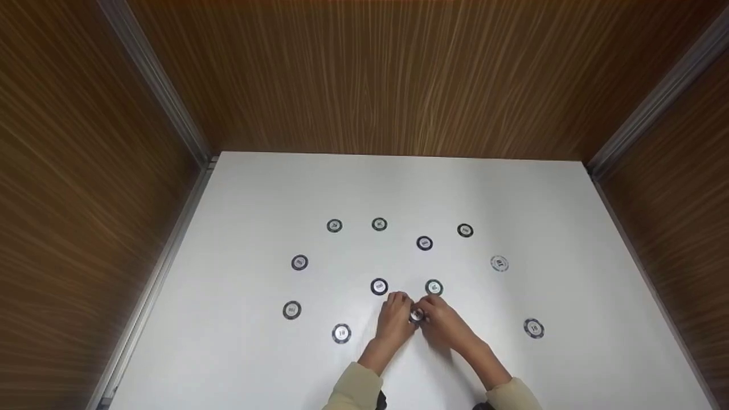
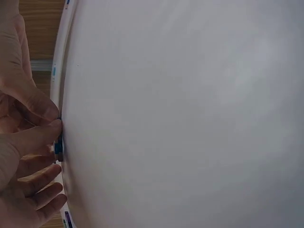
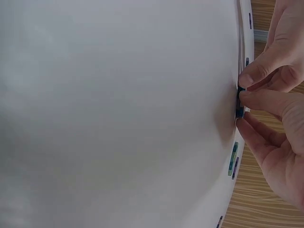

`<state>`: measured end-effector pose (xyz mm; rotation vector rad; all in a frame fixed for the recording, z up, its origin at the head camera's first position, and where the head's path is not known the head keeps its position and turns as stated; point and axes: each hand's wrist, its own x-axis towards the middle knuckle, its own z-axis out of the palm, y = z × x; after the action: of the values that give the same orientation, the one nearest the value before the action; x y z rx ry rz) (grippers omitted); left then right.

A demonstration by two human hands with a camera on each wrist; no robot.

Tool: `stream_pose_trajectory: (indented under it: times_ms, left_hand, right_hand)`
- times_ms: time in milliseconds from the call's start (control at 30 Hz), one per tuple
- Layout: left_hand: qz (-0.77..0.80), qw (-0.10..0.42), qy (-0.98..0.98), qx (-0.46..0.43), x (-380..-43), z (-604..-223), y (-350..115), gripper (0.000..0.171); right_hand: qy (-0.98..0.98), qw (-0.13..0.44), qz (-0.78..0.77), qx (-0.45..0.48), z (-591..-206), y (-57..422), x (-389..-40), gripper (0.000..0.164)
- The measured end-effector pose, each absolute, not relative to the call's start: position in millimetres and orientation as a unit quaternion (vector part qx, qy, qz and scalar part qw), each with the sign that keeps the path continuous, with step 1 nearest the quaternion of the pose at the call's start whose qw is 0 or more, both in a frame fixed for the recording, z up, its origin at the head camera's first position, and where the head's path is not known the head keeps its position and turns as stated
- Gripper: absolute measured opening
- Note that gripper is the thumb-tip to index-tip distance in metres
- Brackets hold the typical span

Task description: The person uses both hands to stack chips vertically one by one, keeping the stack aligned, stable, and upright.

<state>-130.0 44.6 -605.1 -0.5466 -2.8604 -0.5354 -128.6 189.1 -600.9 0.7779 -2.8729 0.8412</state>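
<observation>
Chip (image 1: 417, 315) sits between our left grip (image 1: 395, 320) and right grip (image 1: 446, 323), both pinching its edge, just nearer us than the green-rimmed chip (image 1: 434, 287), apparently held two-sided for steadiness, though whether it touches the bench (image 1: 245, 364) we can't tell.

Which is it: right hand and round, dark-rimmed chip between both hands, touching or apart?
Touching: the right wrist view shows the right hand pinching the chip by its edge.

The tabletop (image 1: 245, 364) was white; the wall (image 1: 364, 80) behind it, brown with streaky grain. On it, 1 chip (image 1: 499, 263) was pale-rimmed, 11 chips (image 1: 416, 315) dark-rimmed with pale centres.
</observation>
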Motion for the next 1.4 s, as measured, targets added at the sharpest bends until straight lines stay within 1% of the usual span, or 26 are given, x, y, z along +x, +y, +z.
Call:
stream_pose_trajectory:
  times_ms: [133,333,600,833,967,1200,1333,1400]
  left_hand:
    - [-0.180,0.078,-0.965,-0.176,-127.4,-604.9,48.4,0.031]
    - [-0.172,0.065,-0.965,-0.188,-124.7,-603.7,50.7,0.035]
    - [-0.151,0.064,-0.972,-0.167,-122.9,-600.2,46.3,0.036]
    - [-0.149,0.098,-0.969,-0.171,-123.4,-602.1,46.9,0.033]
    - [-0.149,0.103,-0.968,-0.175,-125.0,-603.4,48.3,0.032]
    - [-0.132,0.088,-0.969,-0.191,-126.4,-605.5,47.9,0.033]
    - [-0.097,0.070,-0.970,-0.214,-127.2,-603.1,46.2,0.037]
    - [-0.080,0.060,-0.969,-0.225,-127.5,-601.1,45.4,0.040]
  right_hand:
    - [-0.935,-0.001,0.267,0.234,-600.3,189.3,-126.1,0.025]
    - [-0.937,-0.014,0.262,0.229,-598.8,190.8,-122.9,0.027]
    - [-0.925,0.003,0.275,0.263,-599.8,188.7,-123.0,0.027]
    - [-0.921,0.025,0.272,0.277,-601.2,189.5,-123.5,0.027]
    - [-0.920,0.035,0.271,0.280,-601.6,191.6,-124.6,0.027]
    - [-0.923,0.013,0.276,0.266,-601.1,195.5,-124.8,0.027]
    - [-0.924,0.001,0.286,0.254,-600.0,198.5,-124.4,0.028]
    - [-0.924,0.004,0.292,0.249,-599.0,200.9,-124.1,0.028]
